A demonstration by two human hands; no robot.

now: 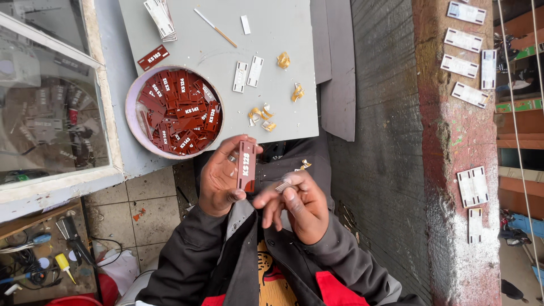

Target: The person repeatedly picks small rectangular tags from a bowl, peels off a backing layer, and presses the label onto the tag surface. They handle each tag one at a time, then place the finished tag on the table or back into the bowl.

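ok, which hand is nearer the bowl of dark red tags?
Left. The left hand holds one dark red tag upright just below the bowl, close to its lower rim. The right hand is farther away, lower and to the right, pinching a small pale strip.

- Dark red tag, held in the left hand: smooth plastic look, slight sheen, white lettering.
- Round bowl: pale plastic, matt rim, filled with matching glossy dark red tags.
- Table: flat grey board, matt and smooth.
- Peeled scraps: crinkled gold-coloured film, shiny.
- White strips: matt, paper-like backing.
- Thin stick: pale wood look.
- Pillar: rough plaster, worn red and white paint.
- Sleeves: dark grey matt cloth.
- Floor tiles: dull, grimy.
- Small piece in the right hand: pale, material unclear.
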